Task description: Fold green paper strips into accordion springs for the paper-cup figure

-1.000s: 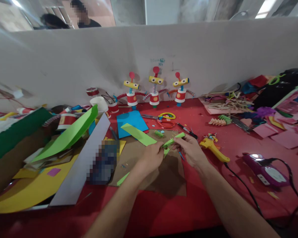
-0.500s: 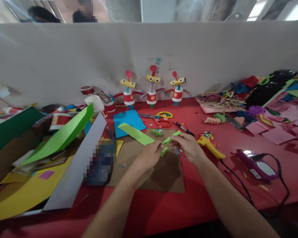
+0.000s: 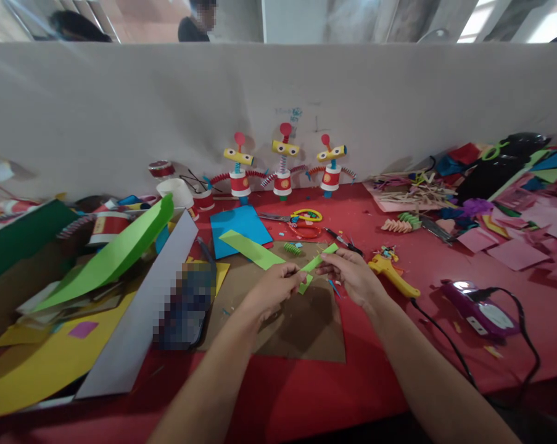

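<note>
Green paper strip (image 3: 316,261) | held over the brown cardboard sheet (image 3: 306,333), mid red table (image 3: 306,394) | left hand (image 3: 273,287) pinches its lower end, right hand (image 3: 350,274) its upper end, fingers closed | likely light, limp, easily creased: hold by the ends

Narrow green paper strip (image 3: 316,261), tilted, pinched

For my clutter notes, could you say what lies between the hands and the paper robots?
Head view: a green paper spring, yellow-handled scissors and red-handled scissors on the table.

Matt green paper strip (image 3: 316,262), brown cardboard (image 3: 306,327)
</note>
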Demonstrator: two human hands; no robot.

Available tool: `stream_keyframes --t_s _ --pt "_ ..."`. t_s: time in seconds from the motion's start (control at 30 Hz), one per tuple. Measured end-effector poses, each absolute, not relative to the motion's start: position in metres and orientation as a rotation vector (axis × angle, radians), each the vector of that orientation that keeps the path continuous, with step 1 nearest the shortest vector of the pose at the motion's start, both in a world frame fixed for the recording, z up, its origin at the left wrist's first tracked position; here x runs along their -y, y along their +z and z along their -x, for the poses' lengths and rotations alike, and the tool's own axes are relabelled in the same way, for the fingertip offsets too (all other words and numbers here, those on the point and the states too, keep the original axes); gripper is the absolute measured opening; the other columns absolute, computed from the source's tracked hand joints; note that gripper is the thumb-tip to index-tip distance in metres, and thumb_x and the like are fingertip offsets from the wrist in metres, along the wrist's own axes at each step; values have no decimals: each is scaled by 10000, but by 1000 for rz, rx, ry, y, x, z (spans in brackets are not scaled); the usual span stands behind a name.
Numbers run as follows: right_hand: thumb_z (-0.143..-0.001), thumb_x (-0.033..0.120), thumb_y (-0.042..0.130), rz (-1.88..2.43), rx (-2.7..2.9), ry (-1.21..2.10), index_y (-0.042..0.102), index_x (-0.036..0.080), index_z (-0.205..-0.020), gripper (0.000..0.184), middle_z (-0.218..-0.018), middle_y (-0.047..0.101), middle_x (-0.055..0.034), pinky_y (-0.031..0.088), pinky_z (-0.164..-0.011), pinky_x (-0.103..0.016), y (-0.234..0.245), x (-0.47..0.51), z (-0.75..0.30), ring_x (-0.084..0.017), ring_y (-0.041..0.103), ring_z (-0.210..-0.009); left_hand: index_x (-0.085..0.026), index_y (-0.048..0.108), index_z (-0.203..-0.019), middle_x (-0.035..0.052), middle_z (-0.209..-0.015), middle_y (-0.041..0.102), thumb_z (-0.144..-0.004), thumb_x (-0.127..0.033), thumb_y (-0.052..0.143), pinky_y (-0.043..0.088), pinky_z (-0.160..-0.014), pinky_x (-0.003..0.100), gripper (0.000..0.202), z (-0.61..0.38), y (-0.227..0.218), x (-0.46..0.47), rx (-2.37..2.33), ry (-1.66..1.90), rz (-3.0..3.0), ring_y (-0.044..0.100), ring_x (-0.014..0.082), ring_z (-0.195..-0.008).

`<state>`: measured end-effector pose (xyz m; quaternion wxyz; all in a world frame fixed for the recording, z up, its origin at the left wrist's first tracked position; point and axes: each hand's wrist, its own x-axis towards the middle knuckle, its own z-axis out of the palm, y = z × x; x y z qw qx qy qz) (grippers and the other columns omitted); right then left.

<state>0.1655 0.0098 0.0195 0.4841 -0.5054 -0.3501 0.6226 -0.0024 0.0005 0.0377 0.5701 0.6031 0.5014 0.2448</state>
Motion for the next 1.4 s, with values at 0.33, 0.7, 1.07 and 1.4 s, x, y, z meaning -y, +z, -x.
stream_keyframes --t_s 0.33,0.7,1.07,1.4 --pt "-647 372 692 1177 824 1453 660 148 -749 248 -621 663 -19 348 -419 -163 15 -9 -161 -98 616 -511 -140 612 -733 -8 -639 600 -747 -375 524 266 -468 215 252 6 35 -3 -1157 609 -1392 368 53 -443" --pt "-608 418 717 1225 865 1366 618 157 -645 281 -504 603 11 258 -364 -170 16 -8 -165 -61 520 -408 -142 628 -685 37 -681 673 -728 -305 587 399 -576 220 173 1 39 0 -1199 599 -1265 616 116 -618" --pt "-595 428 718 1224 771 1209 570 166 -576 302 -473 550 27 261 -355 -193 17 -5 -158 -84 510 -396 -143 640 -674 40 -680 681 -709 -299 605 412 -563 223 164 -4 40 2 -1219 642 -1248 602 111 -584" --pt "-658 500 652 1209 879 1149 602 172 -626 333 -500 565 22 266 -376 -204 16 -6 -159 -89 517 -414 -134 642 -690 64 -713 689 -699 -326 623 386 -542 210 193 -3 36 2 -1226 645 -1192 615 116 -612"
